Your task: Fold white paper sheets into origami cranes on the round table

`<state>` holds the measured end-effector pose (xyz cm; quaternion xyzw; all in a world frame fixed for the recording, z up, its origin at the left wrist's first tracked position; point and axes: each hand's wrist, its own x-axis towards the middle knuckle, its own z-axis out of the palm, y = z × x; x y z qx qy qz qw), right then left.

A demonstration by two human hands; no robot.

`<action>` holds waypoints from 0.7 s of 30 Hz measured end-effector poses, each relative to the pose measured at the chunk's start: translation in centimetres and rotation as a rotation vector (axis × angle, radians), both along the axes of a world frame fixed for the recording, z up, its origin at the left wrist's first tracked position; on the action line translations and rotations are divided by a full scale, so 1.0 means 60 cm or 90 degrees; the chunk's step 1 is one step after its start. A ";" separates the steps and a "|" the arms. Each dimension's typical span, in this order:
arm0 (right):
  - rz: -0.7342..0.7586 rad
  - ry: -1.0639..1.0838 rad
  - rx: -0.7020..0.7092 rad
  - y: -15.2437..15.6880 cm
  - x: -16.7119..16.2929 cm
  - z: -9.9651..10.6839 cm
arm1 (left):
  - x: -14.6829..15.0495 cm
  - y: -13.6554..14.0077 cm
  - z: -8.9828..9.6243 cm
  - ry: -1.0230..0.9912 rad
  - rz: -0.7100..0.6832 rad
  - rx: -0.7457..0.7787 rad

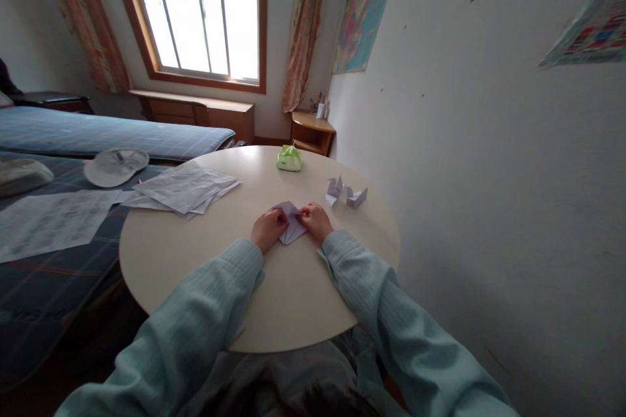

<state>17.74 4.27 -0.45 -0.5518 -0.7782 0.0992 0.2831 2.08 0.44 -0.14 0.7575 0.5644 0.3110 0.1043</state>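
Observation:
A folded piece of white paper [292,229] lies near the middle of the round table, between my two hands. My left hand [270,228] is closed, its fingers pinching the paper's left side. On the other side, my right hand [315,220] pinches the right part with thumb and forefinger. The fingertips cover some of the folds. Just beyond my right hand stand folded paper figures [345,194] with pointed, upright parts.
The cream round table [195,267] fills the middle. A green tissue pack [290,159] sits at its far side. Loose paper sheets [188,187] overlap its left edge towards the bed [59,287], where a white cap [115,168] rests. A wall [469,208] rises on the right.

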 end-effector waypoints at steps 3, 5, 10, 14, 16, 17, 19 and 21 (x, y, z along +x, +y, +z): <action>0.004 0.002 0.001 -0.001 0.000 0.000 | -0.001 0.000 0.000 -0.003 -0.002 0.005; 0.009 0.006 0.006 -0.001 0.000 -0.001 | 0.000 0.000 0.000 -0.003 0.000 0.005; 0.011 0.034 0.021 -0.001 -0.001 -0.003 | 0.000 0.000 0.000 0.001 0.004 -0.002; 0.021 0.034 0.020 -0.001 -0.002 -0.003 | -0.001 0.000 0.000 0.003 -0.001 0.002; 0.020 0.031 0.017 -0.001 -0.002 -0.002 | -0.001 0.000 0.000 0.007 -0.001 0.003; 0.023 0.034 0.015 -0.001 -0.002 -0.002 | -0.001 0.000 0.000 0.010 0.002 0.002; 0.043 0.046 0.009 -0.002 -0.002 -0.001 | -0.001 0.001 0.000 0.020 0.011 -0.001; 0.073 0.057 -0.002 -0.004 -0.003 0.000 | -0.002 0.002 0.000 0.027 0.024 -0.005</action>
